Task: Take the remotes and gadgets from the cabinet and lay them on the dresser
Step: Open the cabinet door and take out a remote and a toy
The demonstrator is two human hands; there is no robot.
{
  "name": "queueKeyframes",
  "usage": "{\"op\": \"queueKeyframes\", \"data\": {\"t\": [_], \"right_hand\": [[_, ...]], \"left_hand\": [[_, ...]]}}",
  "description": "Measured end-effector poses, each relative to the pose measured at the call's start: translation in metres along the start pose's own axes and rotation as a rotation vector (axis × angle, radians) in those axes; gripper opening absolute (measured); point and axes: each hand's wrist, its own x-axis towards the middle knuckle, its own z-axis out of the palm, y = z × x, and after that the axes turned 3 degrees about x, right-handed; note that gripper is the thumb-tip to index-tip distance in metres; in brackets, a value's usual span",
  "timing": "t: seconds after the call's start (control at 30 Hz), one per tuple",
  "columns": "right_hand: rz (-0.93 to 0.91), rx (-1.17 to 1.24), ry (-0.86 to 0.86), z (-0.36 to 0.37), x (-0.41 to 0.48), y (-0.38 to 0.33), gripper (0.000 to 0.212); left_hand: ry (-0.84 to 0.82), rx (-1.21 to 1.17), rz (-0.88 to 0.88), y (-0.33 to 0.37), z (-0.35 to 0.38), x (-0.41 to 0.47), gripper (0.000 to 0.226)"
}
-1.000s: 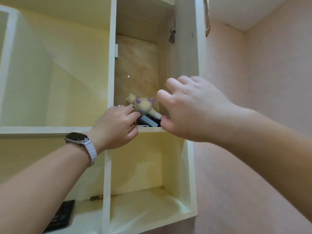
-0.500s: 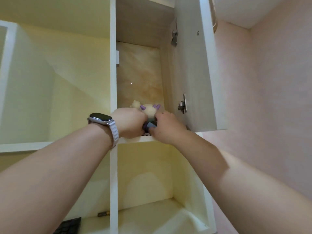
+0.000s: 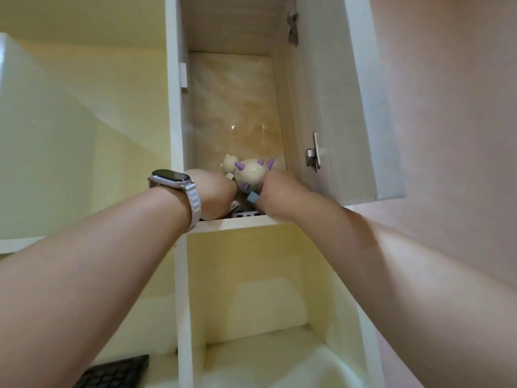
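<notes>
I look up into a narrow upper cabinet compartment (image 3: 232, 222) with its door (image 3: 333, 107) swung open. My left hand (image 3: 212, 191), with a white-strapped watch on its wrist, reaches in over the shelf edge with curled fingers. My right hand (image 3: 279, 191) is in beside it, closed around a small blue-grey gadget (image 3: 253, 198). A cream toy with purple spikes (image 3: 250, 170) lies just behind both hands. Dark and white gadgets (image 3: 243, 212) lie at the shelf edge between my hands. What my left fingers touch is hidden.
Open cream shelves stand to the left and below (image 3: 265, 345). A black keyboard (image 3: 114, 372) lies on the lower left shelf. A metal hinge (image 3: 312, 154) sticks out from the door's inner face. A pink wall (image 3: 447, 121) is on the right.
Both hands have gone deeper into the compartment and come together by the toy. My right hand, open one second ago, has closed on the blue-grey gadget. The view tilted up.
</notes>
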Motion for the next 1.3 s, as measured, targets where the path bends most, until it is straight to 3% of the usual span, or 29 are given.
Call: {"op": "queueKeyframes", "data": {"t": [0.13,0.27,0.37,0.5,0.6,0.7,0.87,1.07,1.23,1.3], "right_hand": [[-0.027,0.045,-0.004,0.002,0.0,0.004,0.047],[-0.137,0.056,0.205,0.002,-0.005,0.002,0.051],[-0.105,0.032,0.279,0.003,0.003,-0.002,0.059],[-0.02,0.072,0.227,0.007,0.018,-0.01,0.066],[0.013,0.101,0.16,0.013,0.027,-0.015,0.067],[0.024,0.126,0.126,0.016,0.035,-0.018,0.064],[0.067,0.07,0.154,0.021,0.045,-0.021,0.043],[0.076,0.187,0.231,0.014,0.037,-0.02,0.043],[-0.02,0.262,0.413,0.003,0.014,-0.025,0.049],[-0.061,0.281,0.503,0.0,0.005,-0.03,0.052]], "left_hand": [[0.072,0.032,-0.018,0.002,-0.003,-0.002,0.02],[0.254,0.017,-0.043,-0.002,0.008,-0.001,0.012],[0.323,-0.014,-0.03,-0.002,0.009,-0.003,0.009],[0.488,-0.084,-0.086,-0.007,0.016,-0.012,0.008],[0.737,-0.183,-0.052,-0.013,0.028,-0.024,0.02],[0.856,-0.21,-0.034,-0.019,0.033,-0.041,0.029],[0.933,-0.249,-0.046,-0.019,0.046,-0.054,0.008],[0.987,-0.355,-0.016,-0.014,0.059,-0.058,0.02],[1.014,-0.501,0.032,-0.014,0.067,-0.062,0.02],[1.001,-0.495,0.029,-0.017,0.07,-0.06,0.036]]}}
